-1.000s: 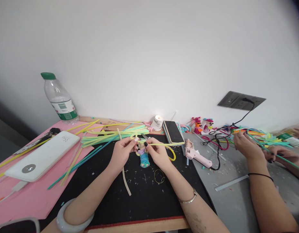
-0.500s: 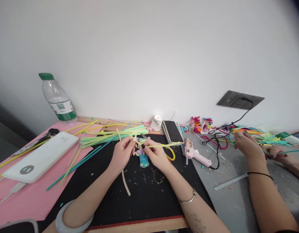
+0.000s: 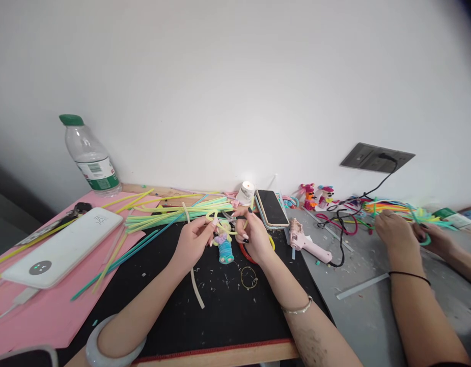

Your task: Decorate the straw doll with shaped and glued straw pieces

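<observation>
A pale yellow pipe cleaner (image 3: 211,215) runs between my hands, bent into a loop near my left fingertips. My left hand (image 3: 197,238) pinches it by the loop. On the other side, my right hand (image 3: 254,235) is closed on its length, thumb and fingers together. Just below and between them lies a small pipe-cleaner figure (image 3: 225,251), blue with lilac and yellow parts, on the black mat (image 3: 170,316). A cream strip (image 3: 197,289) lies under my left wrist. Scissors (image 3: 228,216) show partly behind the hands.
Green and yellow pipe cleaners (image 3: 170,216) lie behind my left hand. To the right are a phone (image 3: 272,208) and a pink glue gun (image 3: 309,245) with a black cord. A power bank (image 3: 63,250) and a bottle (image 3: 92,158) stand left. A co-worker's hands (image 3: 397,232) work at far right.
My right hand has risen slightly and turned, its fingers now curled upward. The pipe cleaner's free end no longer stretches out to the right. The co-worker's hands have shifted with a green pipe cleaner.
</observation>
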{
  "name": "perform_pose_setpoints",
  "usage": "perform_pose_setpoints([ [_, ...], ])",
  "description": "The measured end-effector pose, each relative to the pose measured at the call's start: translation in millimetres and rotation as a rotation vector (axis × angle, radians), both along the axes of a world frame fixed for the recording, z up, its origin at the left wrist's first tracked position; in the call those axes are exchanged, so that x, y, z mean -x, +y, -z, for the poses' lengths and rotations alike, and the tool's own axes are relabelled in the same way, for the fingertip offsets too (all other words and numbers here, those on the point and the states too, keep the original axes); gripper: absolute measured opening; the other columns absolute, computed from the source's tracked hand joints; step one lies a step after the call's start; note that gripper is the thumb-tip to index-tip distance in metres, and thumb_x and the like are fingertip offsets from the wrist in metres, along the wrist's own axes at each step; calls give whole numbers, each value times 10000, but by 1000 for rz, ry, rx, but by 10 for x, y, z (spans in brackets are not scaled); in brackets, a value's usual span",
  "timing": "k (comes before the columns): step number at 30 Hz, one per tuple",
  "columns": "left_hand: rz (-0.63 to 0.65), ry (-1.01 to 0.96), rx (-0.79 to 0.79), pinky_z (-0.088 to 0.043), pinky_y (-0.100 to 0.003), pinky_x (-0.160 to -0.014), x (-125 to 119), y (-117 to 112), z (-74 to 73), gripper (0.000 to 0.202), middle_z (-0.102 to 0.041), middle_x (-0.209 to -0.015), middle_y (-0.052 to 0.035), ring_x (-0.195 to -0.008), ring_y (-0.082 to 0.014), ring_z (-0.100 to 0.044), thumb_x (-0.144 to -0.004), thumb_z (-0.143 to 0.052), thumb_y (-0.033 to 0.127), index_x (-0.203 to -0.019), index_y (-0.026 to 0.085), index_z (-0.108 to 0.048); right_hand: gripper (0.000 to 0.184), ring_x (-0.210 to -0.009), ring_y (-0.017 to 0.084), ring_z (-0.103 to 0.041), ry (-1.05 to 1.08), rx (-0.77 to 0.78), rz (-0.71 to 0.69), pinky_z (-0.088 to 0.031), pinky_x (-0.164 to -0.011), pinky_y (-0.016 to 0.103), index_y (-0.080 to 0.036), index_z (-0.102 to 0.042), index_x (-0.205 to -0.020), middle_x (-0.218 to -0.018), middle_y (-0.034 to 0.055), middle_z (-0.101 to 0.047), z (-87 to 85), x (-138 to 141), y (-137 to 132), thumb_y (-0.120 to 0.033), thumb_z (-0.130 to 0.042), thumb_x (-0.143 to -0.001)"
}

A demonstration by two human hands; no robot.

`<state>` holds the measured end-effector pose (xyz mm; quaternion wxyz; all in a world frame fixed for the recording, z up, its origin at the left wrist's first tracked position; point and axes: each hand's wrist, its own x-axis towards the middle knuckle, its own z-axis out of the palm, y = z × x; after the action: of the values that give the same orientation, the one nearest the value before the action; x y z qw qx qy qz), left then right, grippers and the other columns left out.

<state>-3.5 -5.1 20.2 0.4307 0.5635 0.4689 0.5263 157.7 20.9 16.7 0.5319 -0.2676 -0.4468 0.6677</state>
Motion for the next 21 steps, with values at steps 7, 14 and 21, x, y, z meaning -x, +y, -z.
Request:
perform_pose_setpoints([
  [7, 81, -110, 42, -324, -231, -502, 11, 36, 28, 261, -461, -466, 54, -447, -97, -412, -860, -491, 370, -682, 181, -519, 224, -422, 57, -293, -183, -31, 25, -171, -394, 193, -182, -551, -864, -549, -59, -454, 60, 46, -23, -394, -607, -817],
  [14, 229, -72, 37, -312, -234, -508, -16, 40, 73, 323, -414, -525, 54, -472, -90, -365, -888, -446, 391, -640, 184, -442, 285, -490, 79, -296, -408, -227, -82, -235, -458, 216, -180, -497, -743, -579, -53, -383, 38, 29, -49, -432, -512, -876],
  [21, 224, 7, 30, -263, -236, -467, -46, -23, 54, 305, -339, -527, 64, -458, -99, -306, -891, -409, 404, -659, 206, -411, 294, -626, 128, -399, -762, -562, 15, -323, -599, 252, -194, -431, -688, -683, -9, -456, -42, 45, -149, -344, -378, -936],
])
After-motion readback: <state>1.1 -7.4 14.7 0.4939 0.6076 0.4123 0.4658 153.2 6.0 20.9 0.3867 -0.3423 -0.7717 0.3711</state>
